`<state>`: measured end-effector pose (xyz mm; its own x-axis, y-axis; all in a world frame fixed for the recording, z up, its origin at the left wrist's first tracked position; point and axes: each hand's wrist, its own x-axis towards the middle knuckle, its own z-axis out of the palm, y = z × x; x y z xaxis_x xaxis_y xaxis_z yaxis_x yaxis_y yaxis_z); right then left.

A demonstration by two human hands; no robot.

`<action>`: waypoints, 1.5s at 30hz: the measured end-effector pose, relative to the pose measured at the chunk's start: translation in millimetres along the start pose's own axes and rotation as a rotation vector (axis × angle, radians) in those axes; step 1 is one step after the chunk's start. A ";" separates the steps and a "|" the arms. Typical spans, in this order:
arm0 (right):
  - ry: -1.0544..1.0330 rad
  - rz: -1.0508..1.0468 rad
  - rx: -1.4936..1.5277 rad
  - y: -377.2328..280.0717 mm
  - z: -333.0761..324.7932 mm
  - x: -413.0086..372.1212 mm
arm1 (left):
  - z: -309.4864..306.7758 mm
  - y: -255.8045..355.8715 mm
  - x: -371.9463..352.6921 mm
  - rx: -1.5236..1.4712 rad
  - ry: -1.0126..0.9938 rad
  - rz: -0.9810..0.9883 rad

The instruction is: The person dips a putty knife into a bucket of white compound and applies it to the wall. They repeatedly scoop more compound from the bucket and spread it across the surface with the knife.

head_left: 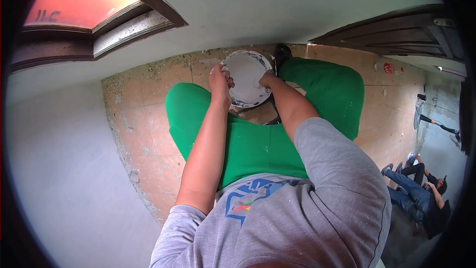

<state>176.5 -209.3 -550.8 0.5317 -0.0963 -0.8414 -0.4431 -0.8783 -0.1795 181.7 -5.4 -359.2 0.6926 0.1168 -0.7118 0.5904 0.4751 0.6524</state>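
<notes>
A round bucket (244,77) with white, paste-like material inside stands on the floor between my knees. Dark and white smears mark its rim. My left hand (220,83) is at the left side of the rim, its fingers curled closed and spotted with white; what they hold, if anything, cannot be made out. Over the right side of the bucket reaches my right hand (267,79), fingers bent closed and low against the white material. Whatever is in those fingers is hidden.
Tiled floor (153,129) with splatters surrounds me. A wall rises ahead, with a framed window (84,0) at left and a dark wooden door (386,32) at right. A red-labelled bottle (389,68) lies far right. Another person (419,196) sits at lower right, near a long-handled tool (436,123).
</notes>
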 end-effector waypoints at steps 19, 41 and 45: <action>0.239 -0.281 -0.347 16.9 14.6 -50.4 | -0.3 -1.5 -25.4 0.031 -0.124 0.037; 0.360 -0.374 -0.053 -27.0 -115.9 -171.5 | -6.0 7.2 -17.2 0.037 0.077 0.354; 0.548 -0.415 0.358 -25.5 -117.6 -218.0 | -12.4 9.8 -12.4 -0.021 0.108 0.379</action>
<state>156.8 -221.0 -302.9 0.9450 -0.0926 -0.3137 -0.2864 -0.6973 -0.6571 173.8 8.6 -347.2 0.8117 0.3779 -0.4454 0.2919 0.3981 0.8697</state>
